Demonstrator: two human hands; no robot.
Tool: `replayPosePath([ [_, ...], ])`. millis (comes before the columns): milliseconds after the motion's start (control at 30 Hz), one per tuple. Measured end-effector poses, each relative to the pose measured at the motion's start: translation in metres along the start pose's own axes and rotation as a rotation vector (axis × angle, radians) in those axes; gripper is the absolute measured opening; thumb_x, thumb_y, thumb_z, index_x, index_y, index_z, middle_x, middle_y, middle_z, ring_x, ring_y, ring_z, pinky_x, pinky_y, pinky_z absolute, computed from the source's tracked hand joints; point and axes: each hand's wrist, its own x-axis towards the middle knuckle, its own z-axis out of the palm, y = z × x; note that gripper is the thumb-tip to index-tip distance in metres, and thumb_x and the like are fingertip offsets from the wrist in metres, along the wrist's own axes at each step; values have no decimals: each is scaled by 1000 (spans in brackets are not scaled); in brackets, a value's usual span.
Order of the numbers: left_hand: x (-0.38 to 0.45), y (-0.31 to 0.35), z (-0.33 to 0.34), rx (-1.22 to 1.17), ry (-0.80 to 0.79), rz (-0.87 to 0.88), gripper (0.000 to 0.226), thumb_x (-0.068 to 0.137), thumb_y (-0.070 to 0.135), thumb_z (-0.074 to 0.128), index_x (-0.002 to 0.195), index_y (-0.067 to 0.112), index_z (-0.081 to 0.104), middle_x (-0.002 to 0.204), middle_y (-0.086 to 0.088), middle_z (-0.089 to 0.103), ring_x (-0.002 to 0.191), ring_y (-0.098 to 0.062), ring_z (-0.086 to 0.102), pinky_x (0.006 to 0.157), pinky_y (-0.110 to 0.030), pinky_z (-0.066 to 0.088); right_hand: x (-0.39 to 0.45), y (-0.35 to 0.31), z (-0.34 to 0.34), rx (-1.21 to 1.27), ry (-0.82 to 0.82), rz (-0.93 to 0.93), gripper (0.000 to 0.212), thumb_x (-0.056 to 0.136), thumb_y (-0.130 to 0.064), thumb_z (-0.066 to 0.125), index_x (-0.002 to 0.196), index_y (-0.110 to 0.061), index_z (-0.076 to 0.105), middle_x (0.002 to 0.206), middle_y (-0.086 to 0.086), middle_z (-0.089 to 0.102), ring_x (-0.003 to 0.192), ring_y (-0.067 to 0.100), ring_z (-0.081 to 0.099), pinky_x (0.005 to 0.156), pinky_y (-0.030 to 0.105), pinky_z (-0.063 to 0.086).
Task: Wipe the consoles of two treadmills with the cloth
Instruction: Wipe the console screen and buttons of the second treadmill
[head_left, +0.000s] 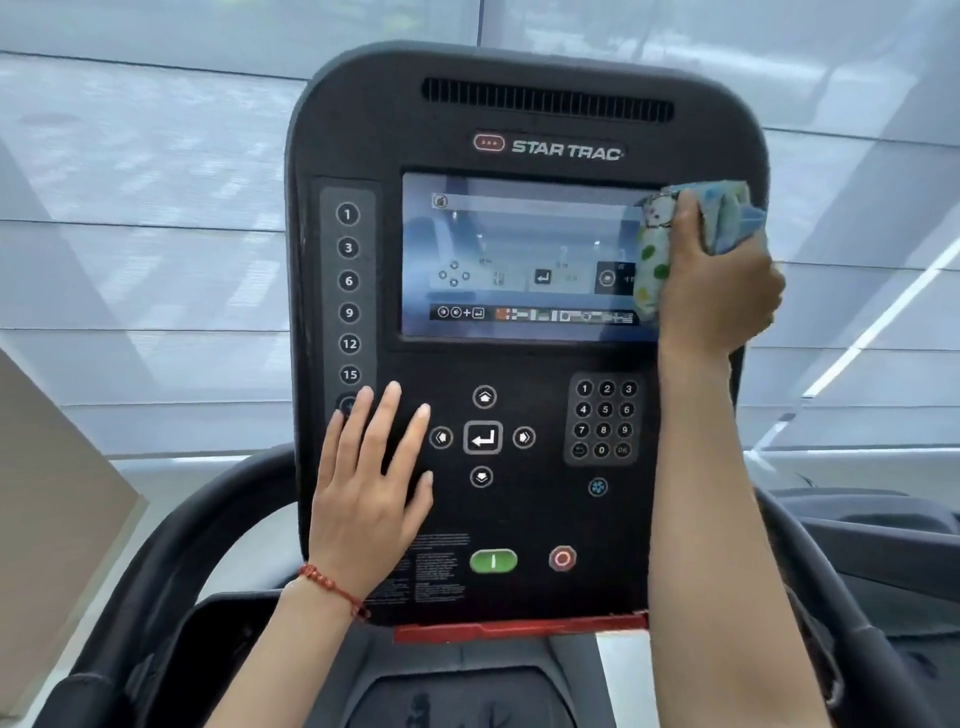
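A black Star Trac treadmill console (524, 364) fills the middle of the view, with a lit screen (519, 254) in its upper half. My right hand (719, 280) is shut on a bunched pale cloth with coloured dots (655, 249) and presses it against the screen's right edge. My left hand (369, 488) lies flat and open on the console's lower left, beside the arrow keys (483, 437), with a red bead bracelet at the wrist.
A column of numbered buttons (349, 296) runs down the console's left side and a number keypad (604, 420) sits at the right. A green start button (493, 560) and red stop button (562, 558) lie below. Black handlebars (171, 551) curve around both sides. Window blinds behind.
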Motion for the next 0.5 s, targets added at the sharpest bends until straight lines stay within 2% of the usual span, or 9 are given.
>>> replayPosePath([
  [67,0,-1,2,3,6,4,48,90,26,48,135,10,46,143,-20,38,134,-36,31,109,-53,27,3,5,-2,-14,-1,19,56,80,-64,49,94,-11,61,94,7,70,86,23,63,66,21,34],
  [267,-1,-2,3,21,7,16,48,91,27,48,135,11,45,143,-19,38,134,-36,32,109,-52,28,-35,-13,14,73,37,-24,55,78,-61,55,90,-9,64,85,8,72,79,26,68,71,31,50],
  [333,-1,-3,3,23,-2,16,48,90,27,48,136,11,44,144,-19,37,134,-36,31,109,-52,28,-58,-23,18,117,2,-85,53,76,-58,60,82,-6,65,73,8,71,63,23,66,61,26,48],
  [400,-1,-3,2,17,-9,18,48,90,26,48,136,11,45,144,-19,38,135,-36,31,109,-51,27,-83,-34,26,124,-36,-192,50,73,-55,64,71,-5,63,58,6,66,44,13,52,51,18,40],
  [433,-1,-3,1,10,-11,20,48,90,26,48,136,10,46,143,-20,38,135,-36,31,109,-51,27,-95,-40,29,129,-58,-241,48,72,-54,65,67,-6,61,53,4,62,40,10,45,48,16,38],
  [500,0,-3,0,-9,-16,26,48,90,25,47,135,9,46,143,-20,38,135,-36,30,110,-51,26,-118,-54,34,127,-116,-314,50,72,-56,61,63,-8,57,49,3,59,36,13,48,44,16,38],
])
